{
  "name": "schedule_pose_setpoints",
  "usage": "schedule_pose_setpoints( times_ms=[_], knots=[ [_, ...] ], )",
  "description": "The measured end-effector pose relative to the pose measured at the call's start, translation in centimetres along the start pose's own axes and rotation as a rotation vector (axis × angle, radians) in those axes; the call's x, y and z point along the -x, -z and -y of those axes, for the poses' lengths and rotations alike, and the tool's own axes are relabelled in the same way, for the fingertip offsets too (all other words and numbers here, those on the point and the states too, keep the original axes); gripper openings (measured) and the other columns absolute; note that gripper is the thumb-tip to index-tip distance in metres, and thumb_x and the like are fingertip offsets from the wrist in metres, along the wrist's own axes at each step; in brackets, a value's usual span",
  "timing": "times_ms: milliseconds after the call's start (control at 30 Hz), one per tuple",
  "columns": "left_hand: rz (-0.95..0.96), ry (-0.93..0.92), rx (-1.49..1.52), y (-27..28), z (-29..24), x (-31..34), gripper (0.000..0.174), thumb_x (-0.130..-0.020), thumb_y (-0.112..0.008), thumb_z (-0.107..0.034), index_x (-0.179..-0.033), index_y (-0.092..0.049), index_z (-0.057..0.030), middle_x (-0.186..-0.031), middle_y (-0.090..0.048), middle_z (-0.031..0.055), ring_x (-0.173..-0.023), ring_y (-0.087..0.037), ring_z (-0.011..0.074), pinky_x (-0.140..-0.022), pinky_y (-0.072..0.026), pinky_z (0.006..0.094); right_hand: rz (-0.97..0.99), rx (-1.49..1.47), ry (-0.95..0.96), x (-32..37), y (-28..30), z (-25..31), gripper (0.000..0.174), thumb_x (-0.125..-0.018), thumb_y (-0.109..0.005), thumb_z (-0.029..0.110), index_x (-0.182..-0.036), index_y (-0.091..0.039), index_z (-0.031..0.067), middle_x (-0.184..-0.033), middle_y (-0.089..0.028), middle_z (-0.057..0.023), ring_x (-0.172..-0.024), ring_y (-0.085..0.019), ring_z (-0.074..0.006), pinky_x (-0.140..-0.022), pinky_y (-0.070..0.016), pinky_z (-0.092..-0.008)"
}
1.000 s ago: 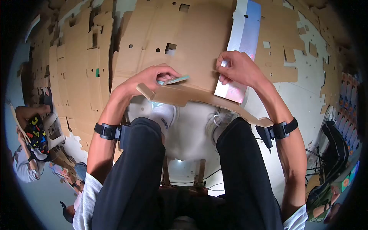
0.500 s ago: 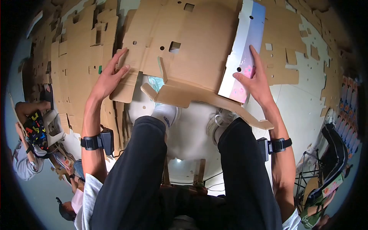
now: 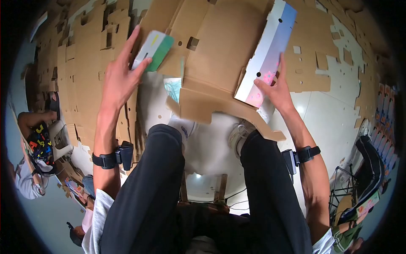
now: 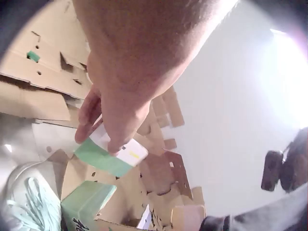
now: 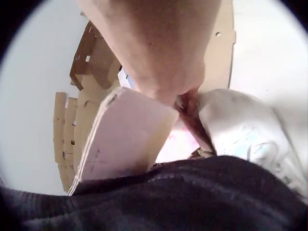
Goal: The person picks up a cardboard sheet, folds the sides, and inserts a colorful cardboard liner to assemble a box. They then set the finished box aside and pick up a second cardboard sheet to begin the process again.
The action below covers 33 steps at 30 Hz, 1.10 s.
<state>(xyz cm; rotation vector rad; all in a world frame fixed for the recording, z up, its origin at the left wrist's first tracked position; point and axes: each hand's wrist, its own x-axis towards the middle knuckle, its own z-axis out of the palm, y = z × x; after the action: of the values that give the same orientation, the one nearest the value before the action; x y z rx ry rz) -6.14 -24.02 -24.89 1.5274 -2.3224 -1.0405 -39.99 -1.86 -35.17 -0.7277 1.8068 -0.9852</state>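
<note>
A partly folded cardboard box (image 3: 228, 46) lies in front of my feet. At its left my left hand (image 3: 116, 82) holds up a flap (image 3: 158, 51) printed white and green. The left wrist view shows the thumb on the printed face of that flap (image 4: 103, 161) and the fingers behind. On the right side my right hand (image 3: 279, 91) grips a raised panel (image 3: 275, 42) in white, lilac and pink, thumb on its face and fingers along the outer edge. Toward my knees stretches a narrow brown front strip (image 3: 196, 106). A pale plastic bag (image 3: 172, 89) shows beside it.
Flattened cardboard (image 3: 89, 72) is piled at the left, with more cardboard sheets (image 3: 315, 70) on the right. My shoes stand close under the front strip, the left shoe (image 3: 184, 127) near the bag. Other people sit at both sides, including a person (image 3: 29, 182) at far left.
My left hand has left the small front flap and lifted the left flap, turning its printed side up. The right hand shifted from pinching the panel's edge to spreading along it. The box has tilted slightly.
</note>
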Motion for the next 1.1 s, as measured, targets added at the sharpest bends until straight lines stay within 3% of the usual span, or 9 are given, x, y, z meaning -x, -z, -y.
schedule_pose_setpoints(
  times_ms=[133, 267, 367, 500, 533, 633, 667, 800, 1100],
  knots=[
    [0.078, -0.446, -0.273, -0.4, -2.6, 0.1, 0.06, -0.095, -0.067, -0.019, -0.154, -0.054, -0.0255, -0.09, -0.076, 0.016, -0.063, -0.071, 0.025, -0.062, -0.057, 0.0375, 0.002, -0.078, -0.209, -0.7, 0.3, 0.4, 0.107, -0.081, -0.088, 0.027, -0.162, -0.024, -0.0026, -0.146, -0.056, -0.0204, -0.132, -0.057, -0.0288, -0.116, -0.0421, -0.0397],
    [0.307, -0.722, -0.492, -2.1, -5.5, 0.5, 0.022, -0.093, -0.067, -0.019, -0.112, -0.077, -0.0189, -0.075, -0.073, 0.0082, -0.063, -0.069, 0.0315, -0.06, -0.0551, 0.0405, 0.124, -0.015, -0.138, -0.5, 0.4, 2.3, 0.101, -0.082, -0.086, 0.033, -0.158, -0.031, -0.003, -0.143, -0.058, -0.0213, -0.132, -0.059, -0.0282, -0.117, -0.0408, -0.04],
    [0.4, -0.744, -0.317, -4.4, -6.6, 0.2, 0.01, -0.089, -0.066, -0.019, -0.085, -0.065, -0.0096, -0.052, -0.056, 0.0103, -0.053, -0.061, 0.0355, -0.054, -0.0481, 0.046, 0.194, -0.003, -0.21, 0.4, 1.2, 4.6, 0.106, -0.085, -0.083, 0.032, -0.164, -0.02, -0.0011, -0.15, -0.053, -0.0186, -0.139, -0.053, -0.0275, -0.119, -0.0379, -0.0384],
    [0.56, -0.744, 0.094, -8.5, -4.8, 0.2, 0.016, -0.096, -0.065, -0.004, -0.105, -0.077, -0.0081, -0.088, -0.071, 0.0118, -0.078, -0.068, 0.0341, -0.07, -0.0531, 0.0438, 0.15, -0.06, -0.265, 0.4, 2.6, 4.4, 0.103, -0.083, -0.084, 0.03, -0.162, -0.025, -0.0011, -0.148, -0.055, -0.0182, -0.138, -0.054, -0.0273, -0.118, -0.0384, -0.0386],
    [0.764, -0.57, -0.02, -7.2, -6.0, 0.1, 0.026, -0.088, -0.066, 0.005, -0.11, -0.076, -0.0038, -0.117, -0.072, 0.0128, -0.103, -0.068, 0.0345, -0.087, -0.0542, 0.0431, 0.163, -0.107, -0.286, 0.4, 2.8, 4.4, 0.102, -0.081, -0.085, 0.03, -0.161, -0.028, -0.0015, -0.147, -0.057, -0.0191, -0.136, -0.056, -0.0278, -0.118, -0.0387, -0.0386],
    [0.684, -0.798, 0.041, -7.5, -4.2, -1.0, 0.043, -0.075, -0.068, 0.012, -0.115, -0.076, -0.0038, -0.141, -0.066, 0.0105, -0.126, -0.06, 0.0336, -0.105, -0.0523, 0.0414, 0.153, -0.212, -0.333, 0.6, 3.0, 3.7, 0.101, -0.081, -0.085, 0.028, -0.16, -0.031, -0.0015, -0.144, -0.059, -0.0199, -0.135, -0.057, -0.0278, -0.117, -0.0397, -0.0385],
    [0.837, -0.715, -0.087, -5.3, -5.2, -1.1, 0.061, -0.065, -0.067, 0.016, -0.122, -0.075, -0.0059, -0.157, -0.052, 0.0092, -0.151, -0.038, 0.033, -0.123, -0.0391, 0.0436, 0.142, -0.237, -0.346, 0.6, 3.3, 3.5, 0.1, -0.081, -0.085, 0.027, -0.161, -0.031, -0.0013, -0.144, -0.059, -0.0199, -0.134, -0.057, -0.0276, -0.117, -0.0401, -0.0384],
    [0.783, -0.673, -0.321, -5.4, -1.7, -0.7, 0.071, -0.064, -0.07, 0.018, -0.127, -0.07, -0.0136, -0.172, -0.031, 0.0024, -0.16, -0.023, 0.0321, -0.129, -0.0301, 0.0534, 0.064, -0.169, -0.238, 0.8, 3.8, 2.1, 0.098, -0.083, -0.085, 0.027, -0.161, -0.031, 0.0005, -0.14, -0.061, -0.018, -0.13, -0.06, -0.0254, -0.114, -0.0423, -0.0378],
    [0.708, -0.713, -0.308, -6.0, -2.6, -0.3, 0.068, -0.069, -0.088, -0.003, -0.131, -0.062, -0.0176, -0.172, -0.029, -0.0019, -0.159, -0.024, 0.0342, -0.128, -0.0345, 0.0492, -0.031, -0.204, -0.347, 1.3, 4.0, 1.5, 0.082, -0.092, -0.08, 0.033, -0.158, -0.041, 0.0045, -0.134, -0.064, -0.0122, -0.122, -0.062, -0.0214, -0.108, -0.0456, -0.0376]
  ],
)
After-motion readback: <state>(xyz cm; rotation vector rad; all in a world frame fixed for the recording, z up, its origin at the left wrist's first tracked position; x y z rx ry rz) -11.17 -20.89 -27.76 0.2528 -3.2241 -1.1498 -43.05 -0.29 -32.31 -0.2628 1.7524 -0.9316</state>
